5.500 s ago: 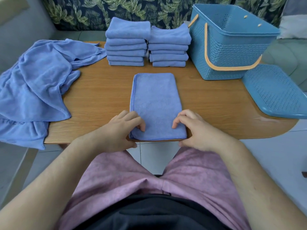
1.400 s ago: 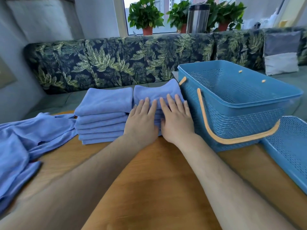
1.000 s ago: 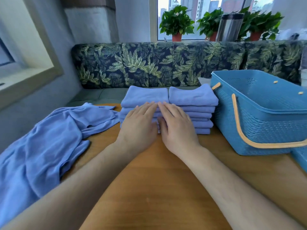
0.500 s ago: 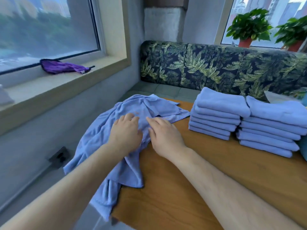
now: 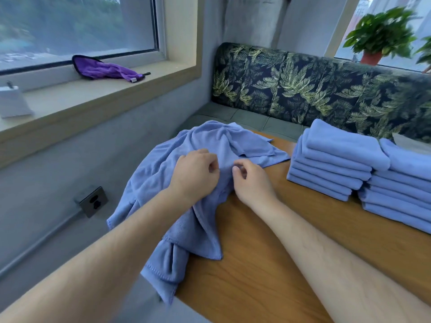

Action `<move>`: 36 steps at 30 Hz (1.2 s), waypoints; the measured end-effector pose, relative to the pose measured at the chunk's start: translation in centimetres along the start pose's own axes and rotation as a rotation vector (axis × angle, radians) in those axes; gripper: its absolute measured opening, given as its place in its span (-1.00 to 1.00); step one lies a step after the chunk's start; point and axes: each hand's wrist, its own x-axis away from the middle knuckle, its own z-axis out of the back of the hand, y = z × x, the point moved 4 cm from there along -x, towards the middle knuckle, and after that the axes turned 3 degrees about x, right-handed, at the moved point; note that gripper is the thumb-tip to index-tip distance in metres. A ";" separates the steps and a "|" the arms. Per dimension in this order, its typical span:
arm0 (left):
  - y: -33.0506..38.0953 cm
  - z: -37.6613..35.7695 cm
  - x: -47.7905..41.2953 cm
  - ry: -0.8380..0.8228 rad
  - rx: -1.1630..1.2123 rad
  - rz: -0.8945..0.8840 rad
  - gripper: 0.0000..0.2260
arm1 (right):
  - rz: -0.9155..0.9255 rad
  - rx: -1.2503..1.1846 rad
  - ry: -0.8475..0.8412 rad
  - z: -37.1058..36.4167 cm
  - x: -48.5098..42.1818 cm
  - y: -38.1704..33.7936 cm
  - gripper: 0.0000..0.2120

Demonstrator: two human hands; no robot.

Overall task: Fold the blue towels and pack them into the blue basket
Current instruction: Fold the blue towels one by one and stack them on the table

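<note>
Towel pile (image 5: 210,141) is soft, light and limp. Your left hand (image 5: 194,173) and right hand (image 5: 253,180), both curled, apparently pinch 1 layer. Take hold at hemmed corners.

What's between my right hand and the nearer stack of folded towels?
Only bare wooden tabletop, in the head view, between the right hand pinching the loose towel and the nearer folded stack.

Soft matt cloth towels (image 5: 210,145), smooth wooden table (image 5: 256,264), glossy-leaved plant (image 5: 377,33)
</note>
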 end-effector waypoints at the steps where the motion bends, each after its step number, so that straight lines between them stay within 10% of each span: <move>1: 0.6 0.3 0.4 -0.018 0.056 0.006 -0.90 | -0.065 -0.051 -0.002 0.4 -0.2 0.1 -0.75; 10: 7.3 1.3 5.3 -0.632 0.345 0.073 -0.88 | -0.371 -0.512 -0.040 2.5 1.2 1.6 -0.70; 15: 5.6 0.7 1.5 -0.207 0.116 0.025 -0.84 | -0.269 -0.352 -0.099 4.6 4.6 3.9 -0.59; 20: 3.5 -2.5 -1.3 -0.245 -0.189 0.185 -0.38 | -0.363 -0.326 0.035 5.5 7.1 6.1 -0.39; 25: 3.8 -3.1 -4.2 -0.280 -0.053 0.287 -0.75 | -0.541 -0.515 0.123 5.0 7.8 8.0 -0.88; 36: -0.1 0.4 -5.7 -0.141 -0.027 0.216 -0.89 | -0.358 -0.437 0.054 5.3 3.7 4.8 -0.75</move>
